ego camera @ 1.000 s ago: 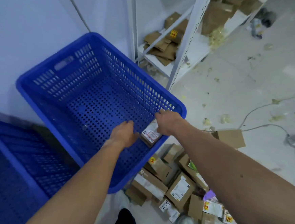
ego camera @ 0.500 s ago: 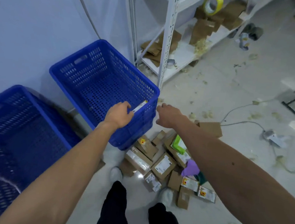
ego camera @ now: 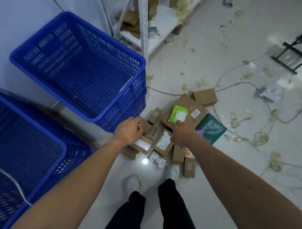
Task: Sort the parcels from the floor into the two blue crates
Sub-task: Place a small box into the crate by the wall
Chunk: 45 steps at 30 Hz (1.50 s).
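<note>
Left hand [ego camera: 130, 130]: fingers loosely curled, nothing in grip, over left edge of parcel pile [ego camera: 163, 141] on floor. Right hand [ego camera: 181, 133]: fingers straight, spread, tips at green-labelled parcel [ego camera: 178, 113], contact unclear. Flat parcel [ego camera: 125, 84] leans against right wall inside far crate [ego camera: 62, 40]. Near crate [ego camera: 17, 149] at left.

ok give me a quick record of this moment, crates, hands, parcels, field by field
far crate: one flat parcel leans against its right wall
near crate: blurred, contents unclear
floor pile: cardboard parcels not yet sorted, right of the far crate
left hand: fingers curled, over small boxes; whether it grips anything cannot be told
right hand: fingers extended, fingertips at the lower edge of the green parcel
</note>
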{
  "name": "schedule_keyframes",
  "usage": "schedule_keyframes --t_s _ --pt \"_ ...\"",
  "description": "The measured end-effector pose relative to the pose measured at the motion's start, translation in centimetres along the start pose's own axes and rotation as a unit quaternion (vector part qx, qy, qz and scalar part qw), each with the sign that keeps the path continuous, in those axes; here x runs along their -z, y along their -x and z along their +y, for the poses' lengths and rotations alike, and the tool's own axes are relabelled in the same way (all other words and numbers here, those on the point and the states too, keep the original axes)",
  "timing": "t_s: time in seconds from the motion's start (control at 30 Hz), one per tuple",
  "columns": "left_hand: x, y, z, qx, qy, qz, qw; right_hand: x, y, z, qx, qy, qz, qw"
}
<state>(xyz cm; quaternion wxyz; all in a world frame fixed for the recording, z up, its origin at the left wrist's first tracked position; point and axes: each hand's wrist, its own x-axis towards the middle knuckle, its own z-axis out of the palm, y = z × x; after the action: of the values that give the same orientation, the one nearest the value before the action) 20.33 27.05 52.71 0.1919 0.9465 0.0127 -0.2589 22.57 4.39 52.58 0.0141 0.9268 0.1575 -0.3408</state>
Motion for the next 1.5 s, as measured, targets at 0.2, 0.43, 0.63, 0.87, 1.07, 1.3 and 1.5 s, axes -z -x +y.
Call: schedule_keyframes --t_s 0.2,0.43,0.63,0.87,1.07,1.3,1.5 --pt "-5.3 -0.8 -5.2 0.013 -0.025 -0.047 0.998 -7.4 -1.3 -1.0 -0.031 -0.026 -0.028 0.999" --pt "-10.8 -3.8 -9.4 0.023 -0.045 -0.093 0.994 -15.0 -5.4 -2.7 -0.021 -0.034 -0.057 0.998" --pt "-18.0 -10.0 -13.9 0.021 -0.11 -0.13 0.985 -22.7 -12.2 -3.0 -0.001 -0.023 -0.058 0.998" --pt "-27.0 -17.5 -19.2 -0.092 -0.228 -0.133 0.96 -31.5 -21.3 -3.6 -0.011 -0.01 -0.049 0.999" --pt "-33.1 -23.2 -23.0 -0.077 -0.267 -0.112 0.954 -37.7 -28.5 -3.5 -0.001 -0.022 -0.018 1.0" --pt "-38.3 -26.4 -26.5 -0.117 -0.302 -0.077 0.943 -42.6 -33.5 -4.5 0.006 -0.022 0.02 1.0" --pt "-40.5 -28.1 -28.2 -0.143 -0.353 -0.047 0.923 -45.0 -35.5 -6.6 -0.004 0.008 0.041 0.999"
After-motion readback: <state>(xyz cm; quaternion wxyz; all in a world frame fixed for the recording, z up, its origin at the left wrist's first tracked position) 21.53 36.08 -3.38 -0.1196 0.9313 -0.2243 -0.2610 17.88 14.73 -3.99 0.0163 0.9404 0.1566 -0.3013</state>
